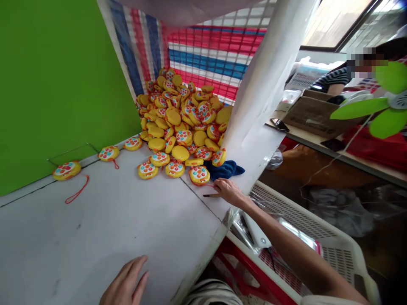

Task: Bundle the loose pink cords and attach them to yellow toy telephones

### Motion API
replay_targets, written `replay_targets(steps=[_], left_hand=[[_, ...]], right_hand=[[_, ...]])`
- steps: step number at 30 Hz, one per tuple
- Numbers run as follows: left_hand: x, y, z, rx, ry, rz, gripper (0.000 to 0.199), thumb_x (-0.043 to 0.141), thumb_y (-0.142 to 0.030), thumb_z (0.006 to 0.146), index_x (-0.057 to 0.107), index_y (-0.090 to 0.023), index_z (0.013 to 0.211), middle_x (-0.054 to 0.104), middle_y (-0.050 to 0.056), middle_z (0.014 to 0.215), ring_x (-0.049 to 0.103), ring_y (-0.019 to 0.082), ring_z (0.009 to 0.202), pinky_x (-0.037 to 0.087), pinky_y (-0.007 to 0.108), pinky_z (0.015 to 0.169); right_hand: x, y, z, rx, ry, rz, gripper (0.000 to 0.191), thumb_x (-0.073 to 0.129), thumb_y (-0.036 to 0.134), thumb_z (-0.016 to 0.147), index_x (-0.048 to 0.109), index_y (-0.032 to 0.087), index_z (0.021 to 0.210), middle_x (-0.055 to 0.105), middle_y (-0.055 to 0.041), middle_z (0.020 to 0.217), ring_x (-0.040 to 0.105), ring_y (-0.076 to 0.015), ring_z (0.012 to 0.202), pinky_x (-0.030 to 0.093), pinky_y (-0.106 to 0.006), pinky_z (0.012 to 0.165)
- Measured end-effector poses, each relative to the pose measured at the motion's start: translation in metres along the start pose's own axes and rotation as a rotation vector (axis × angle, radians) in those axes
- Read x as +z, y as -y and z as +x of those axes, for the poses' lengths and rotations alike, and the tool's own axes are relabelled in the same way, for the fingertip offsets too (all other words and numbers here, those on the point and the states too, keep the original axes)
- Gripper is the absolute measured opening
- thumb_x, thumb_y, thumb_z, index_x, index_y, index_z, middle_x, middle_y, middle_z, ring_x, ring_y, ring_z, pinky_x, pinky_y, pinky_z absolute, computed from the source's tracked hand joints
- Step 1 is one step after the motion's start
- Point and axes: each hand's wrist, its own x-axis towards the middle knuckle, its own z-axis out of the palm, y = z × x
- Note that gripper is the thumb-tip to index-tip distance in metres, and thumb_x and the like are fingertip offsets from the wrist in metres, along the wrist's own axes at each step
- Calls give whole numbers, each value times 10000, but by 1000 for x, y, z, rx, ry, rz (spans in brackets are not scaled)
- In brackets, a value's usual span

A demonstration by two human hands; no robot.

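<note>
My right hand (228,190) reaches across the white table (104,224) to its right edge. Its fingers touch a thin red cord beside a yellow round toy (199,174), and a small dark tool (210,195) lies just under the hand. Whether the fingers pinch the cord is unclear. My left hand (126,283) rests flat on the table near the front edge, fingers apart, holding nothing. A big heap of yellow toys (182,118) is piled at the back of the table.
Two single toys (67,170) (108,153) with red cords lie by the green wall (54,76). A blue cloth (224,169) sits next to the heap. A white basket (330,241) over a red crate (248,267) stands right of the table. Another person sits at a far bench.
</note>
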Motion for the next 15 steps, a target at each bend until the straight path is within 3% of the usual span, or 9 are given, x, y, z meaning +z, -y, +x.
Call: replay_targets(steps=[4,7,10,13,15], left_hand=[[-1,-58,37,304,-249,8,300,399,-277,906,613,-198,1102,680,41,1070,658,145,946,538,200,820],[3,-90,57,387,-223,8,377,379,-189,907,509,-174,1260,584,75,1249,590,147,1094,509,205,880],[-1,-98,61,263,-163,-20,382,347,-177,908,518,-118,1244,668,112,1071,662,162,914,546,222,743],[-17,-92,51,66,-74,-99,322,339,-183,905,641,-152,1010,685,65,826,648,154,713,521,240,642],[-30,-83,38,-41,-48,-146,316,354,-206,897,664,-184,845,668,43,783,622,148,685,495,244,634]], right_hand=[[-12,38,-24,-164,18,73,166,473,219,900,626,160,868,637,-42,875,565,-108,763,362,-195,678],[-7,80,-45,-431,95,203,116,504,206,882,604,161,844,628,-30,830,563,-98,733,384,-180,676],[6,117,-59,-570,142,321,117,488,208,893,580,149,851,616,-38,813,559,-102,717,400,-181,670],[19,142,-64,-637,196,394,124,501,237,895,589,156,862,618,-30,817,562,-101,715,408,-177,668],[23,148,-62,-700,231,418,149,489,248,903,613,169,880,626,-26,829,574,-102,737,414,-174,687]])
